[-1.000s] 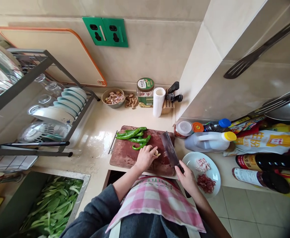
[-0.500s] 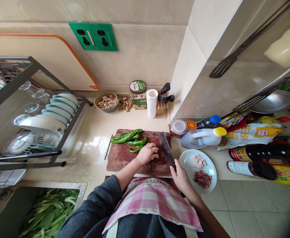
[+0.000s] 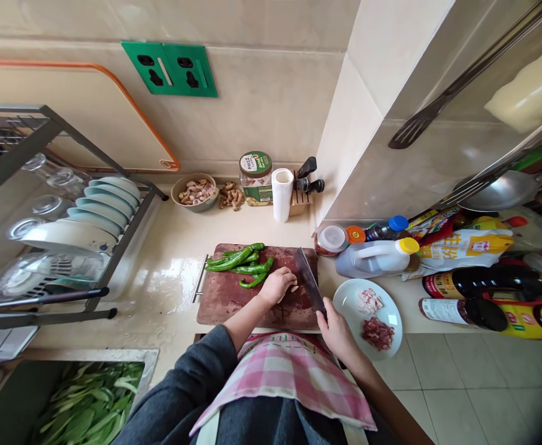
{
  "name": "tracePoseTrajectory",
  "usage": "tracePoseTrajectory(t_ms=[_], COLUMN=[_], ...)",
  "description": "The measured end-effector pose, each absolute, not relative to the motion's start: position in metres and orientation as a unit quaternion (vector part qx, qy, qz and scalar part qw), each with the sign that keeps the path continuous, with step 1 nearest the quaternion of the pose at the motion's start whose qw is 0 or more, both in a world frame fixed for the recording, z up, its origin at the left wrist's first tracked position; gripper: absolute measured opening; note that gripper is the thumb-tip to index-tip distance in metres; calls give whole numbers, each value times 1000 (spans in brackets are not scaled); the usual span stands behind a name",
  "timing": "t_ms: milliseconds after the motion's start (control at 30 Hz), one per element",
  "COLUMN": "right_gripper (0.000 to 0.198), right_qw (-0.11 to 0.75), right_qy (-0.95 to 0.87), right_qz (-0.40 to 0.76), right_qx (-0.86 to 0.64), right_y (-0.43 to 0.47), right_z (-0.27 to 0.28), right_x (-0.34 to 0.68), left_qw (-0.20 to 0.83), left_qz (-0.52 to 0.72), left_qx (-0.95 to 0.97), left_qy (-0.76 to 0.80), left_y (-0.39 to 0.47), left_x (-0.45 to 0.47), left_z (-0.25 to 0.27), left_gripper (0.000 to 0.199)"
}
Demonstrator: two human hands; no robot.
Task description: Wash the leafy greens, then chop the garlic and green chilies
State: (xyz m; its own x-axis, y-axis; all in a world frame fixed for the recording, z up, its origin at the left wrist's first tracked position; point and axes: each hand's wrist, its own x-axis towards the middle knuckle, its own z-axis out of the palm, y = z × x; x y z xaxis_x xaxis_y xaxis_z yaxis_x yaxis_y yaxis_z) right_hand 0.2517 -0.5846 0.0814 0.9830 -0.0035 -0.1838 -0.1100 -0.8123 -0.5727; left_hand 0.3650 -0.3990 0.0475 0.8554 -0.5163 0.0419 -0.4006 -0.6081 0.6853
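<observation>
Gripping the knife [image 3: 311, 281] by its handle, the right hand [image 3: 338, 330] has its fingers wrapped round the grip. Taking 12 as straight ahead of the person, it sits at the 4 o'clock corner of the board [image 3: 233, 303], the blade running from it toward 11. Holding the knife from that corner probably leaves the blade room beside the other hand. Whether the steel touches the board is hard to tell.

The left hand [image 3: 277, 284] is low over the middle of the board, its fingers bent and close together. A pale piece [image 3: 295, 288], perhaps garlic, lies right by their tips at about 3 o'clock, between the fingers and the blade; whether they pinch it or only touch it cannot be made out. Such bent fingers would suit steadying something so small.

Green peppers [image 3: 240, 257] lie at the board's 11 o'clock, near the left hand, seemingly set there to be out of the blade's way. The plate [image 3: 345, 296] is off the board's 4 o'clock side, near the right hand, with pale meat [image 3: 369, 301] at its 12 and red meat [image 3: 377, 334] at its 5, perhaps in two heaps to avoid mixing.
</observation>
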Motion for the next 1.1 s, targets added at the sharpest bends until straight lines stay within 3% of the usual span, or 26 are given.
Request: tracePoseTrajectory(t_ms=[433, 567, 1100], right_gripper=[34, 32, 33], right_qw=[245, 202, 167], right_qy=[-20, -7, -30], right_qz=[187, 193, 188], right_qx=[-951, -960, -967], right_y=[-585, -576, -572], right_z=[110, 104, 107], right_x=[279, 285, 291], left_qw=[316, 330, 340], left_qz=[-90, -87, -65], left_qx=[899, 898, 896], left_qy=[-290, -279, -279], left_y=[-403, -403, -402], left_x=[366, 365, 363], left_z=[41, 38, 33], left_gripper=[18, 17, 17])
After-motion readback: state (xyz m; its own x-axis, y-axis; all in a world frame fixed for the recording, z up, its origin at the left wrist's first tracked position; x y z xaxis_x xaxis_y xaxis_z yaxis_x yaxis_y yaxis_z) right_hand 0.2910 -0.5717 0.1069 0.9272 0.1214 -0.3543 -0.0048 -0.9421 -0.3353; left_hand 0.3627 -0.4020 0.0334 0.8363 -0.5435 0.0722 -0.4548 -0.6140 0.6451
